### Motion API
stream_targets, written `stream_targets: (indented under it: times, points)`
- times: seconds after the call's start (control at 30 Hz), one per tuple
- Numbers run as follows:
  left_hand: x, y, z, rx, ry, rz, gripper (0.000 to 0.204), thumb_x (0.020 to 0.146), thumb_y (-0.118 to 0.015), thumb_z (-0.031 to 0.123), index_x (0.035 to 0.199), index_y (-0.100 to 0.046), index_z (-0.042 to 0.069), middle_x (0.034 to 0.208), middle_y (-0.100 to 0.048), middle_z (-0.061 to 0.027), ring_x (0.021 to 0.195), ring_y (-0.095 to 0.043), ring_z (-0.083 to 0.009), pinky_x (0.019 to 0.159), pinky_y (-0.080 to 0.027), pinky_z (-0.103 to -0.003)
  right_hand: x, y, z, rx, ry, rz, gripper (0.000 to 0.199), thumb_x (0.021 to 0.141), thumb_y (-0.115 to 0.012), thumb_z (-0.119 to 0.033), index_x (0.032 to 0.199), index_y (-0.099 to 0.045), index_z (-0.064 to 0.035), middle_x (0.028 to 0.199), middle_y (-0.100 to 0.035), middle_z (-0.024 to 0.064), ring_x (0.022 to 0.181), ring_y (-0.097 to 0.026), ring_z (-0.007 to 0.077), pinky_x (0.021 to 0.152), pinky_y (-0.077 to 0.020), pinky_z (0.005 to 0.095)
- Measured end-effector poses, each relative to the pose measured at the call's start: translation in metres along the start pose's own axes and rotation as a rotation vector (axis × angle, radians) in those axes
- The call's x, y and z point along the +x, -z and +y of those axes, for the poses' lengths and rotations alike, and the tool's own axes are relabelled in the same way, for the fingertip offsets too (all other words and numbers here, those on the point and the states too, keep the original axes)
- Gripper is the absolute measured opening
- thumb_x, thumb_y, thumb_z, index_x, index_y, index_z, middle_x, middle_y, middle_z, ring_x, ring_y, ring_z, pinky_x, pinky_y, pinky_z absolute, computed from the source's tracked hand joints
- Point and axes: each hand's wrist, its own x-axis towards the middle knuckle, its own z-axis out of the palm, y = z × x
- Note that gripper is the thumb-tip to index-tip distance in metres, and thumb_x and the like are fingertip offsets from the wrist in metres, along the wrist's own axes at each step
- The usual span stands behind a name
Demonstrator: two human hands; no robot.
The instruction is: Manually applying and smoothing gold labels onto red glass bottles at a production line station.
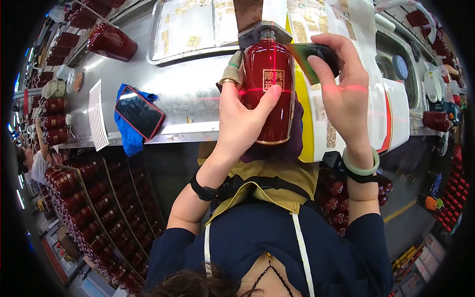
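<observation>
A dark red glass bottle (269, 111) with a gold label lies with its neck pointing away from me, against a metal holder (264, 32). My left hand (242, 116) is wrapped round its left side, thumb on the front below the label. A beige cover (231, 73) sits on a fingertip of that hand. Between thumb and fingers, my right hand (345, 81) pinches a flat scraper-like tool (324, 58), black with a greenish edge, close to the bottle's right shoulder. Red laser lines cross on the bottle. Purple cloth (295, 133) shows beneath it.
A phone (140, 113) rests on blue cloth (129, 141) at left, beside a striped paper strip (98, 116). Another red bottle (112, 42) lies farther back. Behind are a metal tray (157, 54) and gold-printed label sheets (321, 20); at right, a sink (420, 74).
</observation>
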Motion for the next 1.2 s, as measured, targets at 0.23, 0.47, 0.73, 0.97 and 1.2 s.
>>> stream_targets:
  times: [0.23, 0.47, 0.73, 0.97, 1.2]
  points:
    - [0.0, -0.003, -0.002, -0.021, -0.016, 0.002, 0.083, 0.094, -0.077, 0.009, 0.158, -0.026, -0.005, 0.144, -0.055, -0.0163, 0.125, -0.061, -0.0183, 0.105, -0.052, -0.034, 0.04, -0.008, -0.022, -0.376, 0.471, -0.269, 0.025, 0.083, -0.071, 0.001, 0.107, -0.073, -0.0037, 0.095, -0.071, 0.0104, 0.094, -0.067, 0.0326, 0.081, -0.0544, 0.0399]
    - [-0.022, 0.034, 0.006, -0.101, 0.05, 0.068, 0.083, 0.109, -0.057, 0.035, 0.164, -0.01, -0.004, 0.168, -0.027, -0.0245, 0.157, -0.026, -0.0307, 0.128, -0.023, -0.044, 0.019, -0.015, -0.028, -0.349, 0.917, -0.361, 0.023, 0.078, -0.069, -0.016, 0.099, -0.072, -0.0107, 0.089, -0.069, 0.0003, 0.093, -0.067, 0.0206, 0.09, -0.0558, 0.0368]
    - [-0.019, 0.047, 0.006, -0.018, -0.053, 0.138, 0.079, 0.112, -0.02, 0.06, 0.163, -0.021, -0.001, 0.164, -0.037, -0.0231, 0.155, -0.034, -0.0337, 0.129, -0.024, -0.046, 0.072, -0.016, -0.01, -0.608, 0.831, -0.171, 0.018, 0.08, -0.073, -0.012, 0.098, -0.071, -0.0124, 0.084, -0.069, 0.0021, 0.083, -0.065, 0.0224, 0.076, -0.0526, 0.0351]
    - [-0.013, 0.052, 0.008, 0.012, -0.024, 0.171, 0.079, 0.112, -0.019, 0.06, 0.161, -0.028, 0.0, 0.162, -0.04, -0.0225, 0.153, -0.037, -0.0344, 0.128, -0.026, -0.047, 0.014, -0.002, 0.003, -0.189, 0.861, -0.548, 0.024, 0.084, -0.077, -0.013, 0.107, -0.077, -0.0136, 0.101, -0.077, 0.0016, 0.082, -0.063, 0.0186, 0.082, -0.0519, 0.0333]
    - [0.005, 0.03, 0.003, -0.007, -0.027, 0.017, 0.08, 0.112, -0.025, 0.059, 0.159, -0.029, -0.006, 0.163, -0.038, -0.0241, 0.154, -0.035, -0.0333, 0.128, -0.025, -0.047, 0.029, 0.004, 0.018, -0.524, 0.8, -0.04, 0.018, 0.084, -0.076, -0.01, 0.101, -0.078, -0.0131, 0.1, -0.079, 0.0008, 0.086, -0.068, 0.0165, 0.086, -0.0496, 0.0326]
